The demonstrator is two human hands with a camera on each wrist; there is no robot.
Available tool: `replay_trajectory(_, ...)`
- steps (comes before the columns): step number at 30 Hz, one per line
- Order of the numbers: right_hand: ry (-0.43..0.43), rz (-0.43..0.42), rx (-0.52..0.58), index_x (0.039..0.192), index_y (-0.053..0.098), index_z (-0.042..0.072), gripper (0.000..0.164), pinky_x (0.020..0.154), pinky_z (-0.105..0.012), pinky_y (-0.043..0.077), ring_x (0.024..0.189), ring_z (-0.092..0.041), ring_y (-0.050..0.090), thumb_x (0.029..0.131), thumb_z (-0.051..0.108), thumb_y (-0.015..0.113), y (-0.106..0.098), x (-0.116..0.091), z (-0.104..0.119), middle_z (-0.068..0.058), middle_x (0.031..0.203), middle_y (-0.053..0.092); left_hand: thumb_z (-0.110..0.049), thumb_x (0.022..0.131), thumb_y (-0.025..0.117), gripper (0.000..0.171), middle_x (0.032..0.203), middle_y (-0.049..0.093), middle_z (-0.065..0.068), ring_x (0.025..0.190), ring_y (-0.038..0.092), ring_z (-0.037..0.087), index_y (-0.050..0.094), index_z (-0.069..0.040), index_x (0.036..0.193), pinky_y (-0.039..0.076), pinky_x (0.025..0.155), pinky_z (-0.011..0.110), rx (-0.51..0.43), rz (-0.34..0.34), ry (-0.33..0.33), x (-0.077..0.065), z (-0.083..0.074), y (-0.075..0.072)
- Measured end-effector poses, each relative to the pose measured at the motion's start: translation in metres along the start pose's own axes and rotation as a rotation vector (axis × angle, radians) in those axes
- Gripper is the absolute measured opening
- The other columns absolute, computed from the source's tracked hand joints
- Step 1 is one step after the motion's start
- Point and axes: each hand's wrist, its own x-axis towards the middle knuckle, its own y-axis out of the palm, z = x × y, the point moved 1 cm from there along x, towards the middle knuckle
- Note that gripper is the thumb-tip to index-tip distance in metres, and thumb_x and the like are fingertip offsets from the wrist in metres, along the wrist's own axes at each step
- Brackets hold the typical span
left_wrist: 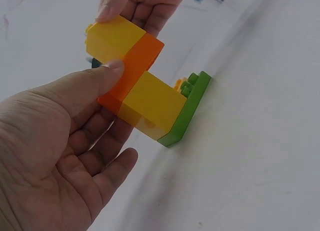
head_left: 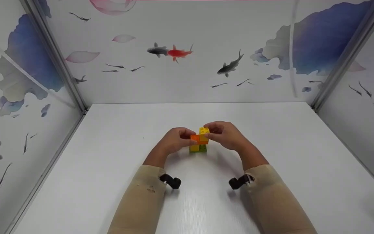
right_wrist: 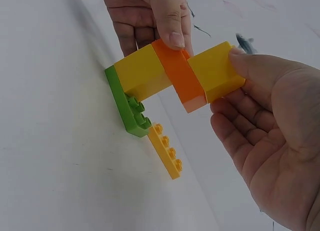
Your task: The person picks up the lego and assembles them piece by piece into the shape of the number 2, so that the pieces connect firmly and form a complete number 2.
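I have the left hand [head_left: 175,140] pinching the orange block [left_wrist: 142,53] in its grip, while the right hand's [head_left: 226,134] grip pinches the upper yellow block [right_wrist: 212,73] on top of it. Below, the lower yellow block [right_wrist: 142,68] sits on the green base [right_wrist: 122,103] mid-counter [head_left: 193,201], and I see a yellow strip [right_wrist: 165,153] beside that base.
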Motion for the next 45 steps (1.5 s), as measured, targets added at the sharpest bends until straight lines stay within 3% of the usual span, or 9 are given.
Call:
replay_trajectory(16, -0.048, 0.015, 0.010, 0.135, 0.072, 0.025, 0.038, 0.107, -0.042, 0.060, 0.117, -0.024, 0.070, 0.099, 0.036, 0.078, -0.002, 0.002, 0.001, 0.000, 0.129, 0.074, -0.037, 0.093, 0.085, 0.029, 0.125, 0.073, -0.005, 0.119, 0.065, 0.020, 0.074, -0.029, 0.119, 0.055, 0.113, 0.039, 0.004, -0.006, -0.021, -0.001, 0.000, -0.002)
replay_trajectory(24, 0.007, -0.010, 0.062, 0.134, 0.074, 0.027, 0.037, 0.115, -0.047, 0.055, 0.128, -0.025, 0.066, 0.103, 0.048, 0.070, -0.010, 0.002, -0.008, 0.002, 0.137, 0.071, -0.039, 0.093, 0.085, 0.032, 0.125, 0.072, -0.006, 0.120, 0.065, 0.020, 0.074, -0.031, 0.122, 0.054, 0.115, 0.040, 0.019, 0.000, -0.015, -0.001, 0.002, -0.001)
replay_trajectory(30, 0.056, -0.040, 0.089, 0.139, 0.071, 0.023, 0.041, 0.118, -0.050, 0.052, 0.131, -0.031, 0.067, 0.105, 0.046, 0.067, -0.018, 0.005, -0.022, -0.005, 0.140, 0.070, -0.039, 0.092, 0.086, 0.032, 0.126, 0.072, -0.006, 0.120, 0.064, 0.019, 0.075, -0.032, 0.121, 0.053, 0.115, 0.040, 0.016, -0.003, -0.014, 0.002, 0.003, 0.000)
replay_trajectory(39, 0.131, -0.059, 0.021, 0.147, 0.065, 0.020, 0.046, 0.119, -0.047, 0.051, 0.136, -0.027, 0.061, 0.106, 0.040, 0.068, -0.007, 0.013, -0.036, -0.002, 0.148, 0.066, -0.039, 0.092, 0.086, 0.031, 0.126, 0.072, -0.006, 0.120, 0.065, 0.019, 0.075, -0.031, 0.120, 0.054, 0.115, 0.040, -0.004, 0.012, -0.009, 0.003, 0.002, 0.000)
replay_trajectory(45, 0.219, -0.033, 0.001, 0.149, 0.063, 0.023, 0.053, 0.124, -0.050, 0.046, 0.144, -0.030, 0.055, 0.101, 0.041, 0.075, 0.002, 0.020, -0.040, -0.006, 0.152, 0.061, -0.037, 0.092, 0.086, 0.031, 0.125, 0.073, -0.005, 0.120, 0.066, 0.019, 0.075, -0.030, 0.121, 0.053, 0.115, 0.040, -0.004, 0.008, -0.016, 0.001, 0.001, 0.000)
